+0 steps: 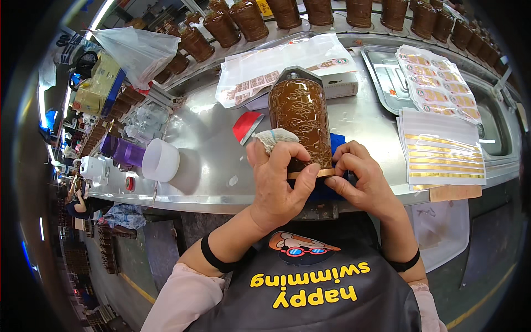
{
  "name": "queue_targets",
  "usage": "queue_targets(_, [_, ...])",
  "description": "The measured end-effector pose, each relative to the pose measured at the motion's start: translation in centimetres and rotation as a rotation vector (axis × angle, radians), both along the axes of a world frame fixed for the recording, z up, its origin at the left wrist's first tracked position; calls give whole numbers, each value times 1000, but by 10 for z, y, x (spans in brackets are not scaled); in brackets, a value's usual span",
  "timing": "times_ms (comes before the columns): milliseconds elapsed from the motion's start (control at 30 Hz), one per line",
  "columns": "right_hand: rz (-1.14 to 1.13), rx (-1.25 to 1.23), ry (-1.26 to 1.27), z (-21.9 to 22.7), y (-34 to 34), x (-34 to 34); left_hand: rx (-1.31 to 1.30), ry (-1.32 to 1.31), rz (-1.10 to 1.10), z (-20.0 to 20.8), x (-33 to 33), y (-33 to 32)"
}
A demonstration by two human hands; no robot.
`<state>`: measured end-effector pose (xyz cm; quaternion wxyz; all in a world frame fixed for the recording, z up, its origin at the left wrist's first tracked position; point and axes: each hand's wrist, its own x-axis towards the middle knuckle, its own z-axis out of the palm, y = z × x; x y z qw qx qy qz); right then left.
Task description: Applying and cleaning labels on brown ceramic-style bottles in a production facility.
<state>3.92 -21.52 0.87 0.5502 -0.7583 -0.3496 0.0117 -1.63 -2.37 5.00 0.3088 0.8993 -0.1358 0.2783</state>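
A glossy brown bottle (301, 113) with raised patterns lies on its side before me, its near end toward my body. Along that near end runs a narrow gold strip (311, 174). My left hand (279, 182) is at the left of this end, its thumb pressing the strip; a whitish cloth cover (276, 138) wraps some of its fingers. On the right, my right hand (365, 180) pinches the strip's other end between thumb and fingers. Blue material (336, 143) shows beneath the bottle. A red and grey scraper (246, 127) rests left of it.
Right of the bottle lie a sheet of gold strips (442, 157), a label sheet (440, 83) and a metal tray (381, 80). Another printed sheet (238, 69) lies behind. A white tub (160, 160) and purple cup (133, 153) stand left. Brown bottles (287, 14) line the back.
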Motion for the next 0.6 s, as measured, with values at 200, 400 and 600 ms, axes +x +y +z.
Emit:
queue_targets(200, [-122, 120, -20, 7, -8, -3, -128, -37, -41, -5, -1, 8])
queue_targets(400, [4, 666, 667, 30, -16, -11, -56, 25, 15, 1, -2, 1])
queue_targets(600, [33, 416, 822, 32, -11, -8, -79, 54, 20, 2, -3, 1])
